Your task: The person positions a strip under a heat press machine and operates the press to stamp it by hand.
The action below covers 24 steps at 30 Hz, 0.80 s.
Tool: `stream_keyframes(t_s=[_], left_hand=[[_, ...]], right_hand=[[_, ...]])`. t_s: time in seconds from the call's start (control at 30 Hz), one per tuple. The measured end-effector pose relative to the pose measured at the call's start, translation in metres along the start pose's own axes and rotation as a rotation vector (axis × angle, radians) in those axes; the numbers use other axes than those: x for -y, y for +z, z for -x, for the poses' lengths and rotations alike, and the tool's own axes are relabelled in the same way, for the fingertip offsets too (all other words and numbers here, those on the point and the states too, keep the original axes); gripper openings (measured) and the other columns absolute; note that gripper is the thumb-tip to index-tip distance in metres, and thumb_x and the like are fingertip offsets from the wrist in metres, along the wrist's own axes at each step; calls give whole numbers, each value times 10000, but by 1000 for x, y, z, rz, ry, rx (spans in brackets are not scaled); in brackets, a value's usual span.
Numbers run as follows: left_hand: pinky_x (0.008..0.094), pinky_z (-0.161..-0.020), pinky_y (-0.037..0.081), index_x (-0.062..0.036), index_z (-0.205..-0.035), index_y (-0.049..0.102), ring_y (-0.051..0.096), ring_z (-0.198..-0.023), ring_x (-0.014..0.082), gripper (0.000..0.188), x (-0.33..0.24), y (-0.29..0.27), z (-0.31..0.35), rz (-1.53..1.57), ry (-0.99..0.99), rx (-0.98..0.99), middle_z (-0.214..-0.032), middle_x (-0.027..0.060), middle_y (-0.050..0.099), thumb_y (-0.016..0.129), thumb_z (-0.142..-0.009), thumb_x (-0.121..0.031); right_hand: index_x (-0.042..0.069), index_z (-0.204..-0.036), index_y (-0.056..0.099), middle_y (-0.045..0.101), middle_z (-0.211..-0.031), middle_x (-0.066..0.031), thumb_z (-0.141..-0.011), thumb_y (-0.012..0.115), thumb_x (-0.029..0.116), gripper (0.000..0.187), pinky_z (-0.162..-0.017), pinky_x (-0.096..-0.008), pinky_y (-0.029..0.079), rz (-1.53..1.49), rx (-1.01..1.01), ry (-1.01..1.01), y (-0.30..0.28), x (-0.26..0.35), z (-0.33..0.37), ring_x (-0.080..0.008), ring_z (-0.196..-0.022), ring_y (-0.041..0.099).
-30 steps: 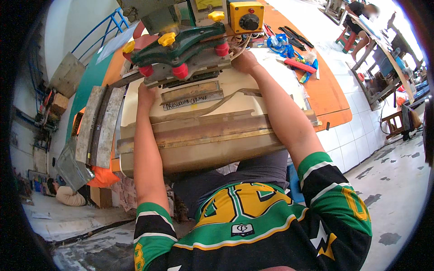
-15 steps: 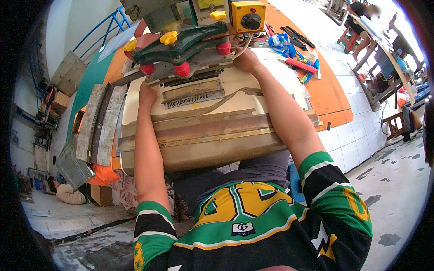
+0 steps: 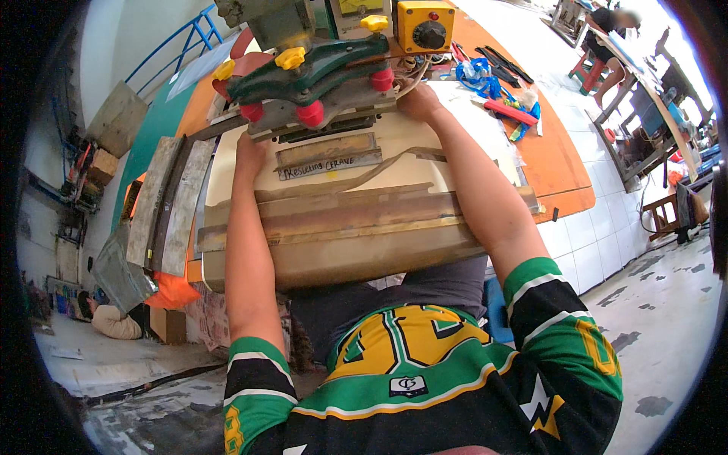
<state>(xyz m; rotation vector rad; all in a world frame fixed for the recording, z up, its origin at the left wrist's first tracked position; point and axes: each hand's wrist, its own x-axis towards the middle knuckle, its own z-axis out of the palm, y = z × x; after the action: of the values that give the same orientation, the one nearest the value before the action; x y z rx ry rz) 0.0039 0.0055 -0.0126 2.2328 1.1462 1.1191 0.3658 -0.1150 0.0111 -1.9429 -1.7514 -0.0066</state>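
Both my arms reach forward around a green cast-metal press head (image 3: 311, 70) with yellow star knobs and red rounded fittings. My left hand (image 3: 249, 155) is at the left edge of the press's lower plate, its fingers hidden beyond the wrist. My right hand (image 3: 419, 103) is at the plate's right end by some pale cables, its fingers also mostly out of sight. Between my arms a metal bar (image 3: 330, 163) with handwriting lies on a cream sheet (image 3: 303, 182). Nearer me, a wavy brown strip (image 3: 356, 176) crosses the sheet, before a board edge (image 3: 364, 246) covered in brown tape.
A yellow control box (image 3: 424, 30) with a black dial stands behind the press. Blue plastic (image 3: 478, 74) and a red-handled tool (image 3: 512, 112) lie on the orange table (image 3: 557, 163). Worn metal bars (image 3: 168, 205) rest at the left. Another person (image 3: 607, 45) sits far right.
The whole view has shifted slightly. Both hands keep about the same places beside the press.
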Motion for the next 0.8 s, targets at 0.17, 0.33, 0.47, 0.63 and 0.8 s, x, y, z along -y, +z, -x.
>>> stream_keyframes(t_s=[0.17,0.33,0.47,0.63,0.8], left_hand=[[387,-745,449,9,-973,585,578,-923,356,231,16,-3,-2,-44,34,-21,-919,218,616,589,-782,-120],[384,-742,449,24,-979,574,575,-925,360,250,10,2,-4,-108,-25,1,-919,223,614,598,-782,-127],[382,-744,450,24,-996,569,576,-933,349,263,37,4,-10,-340,66,61,-928,206,620,600,-782,-125],[378,-742,451,7,-985,585,583,-925,336,243,39,4,-7,-315,79,39,-946,189,625,600,-782,-125],[372,-740,450,7,-962,595,591,-900,335,229,10,5,-7,-226,123,11,-919,186,632,606,-774,-122]], right_hand=[[135,-1055,534,621,-932,-168,-794,474,270,299,-735,-435,474,16,42,-3,0,7,-2,-351,-859,588],[123,-1035,552,620,-923,-174,-793,484,279,296,-731,-437,469,12,25,19,8,-5,-4,-346,-865,585],[116,-1028,555,617,-925,-178,-795,480,277,293,-734,-439,466,34,-22,-42,20,-18,-12,-346,-870,583],[124,-1037,553,616,-935,-179,-795,478,282,299,-740,-439,465,-55,-20,1,10,-2,-5,-349,-883,580],[142,-1040,555,617,-939,-173,-790,481,289,299,-740,-442,466,-31,-33,21,13,-12,-8,-344,-885,581]])
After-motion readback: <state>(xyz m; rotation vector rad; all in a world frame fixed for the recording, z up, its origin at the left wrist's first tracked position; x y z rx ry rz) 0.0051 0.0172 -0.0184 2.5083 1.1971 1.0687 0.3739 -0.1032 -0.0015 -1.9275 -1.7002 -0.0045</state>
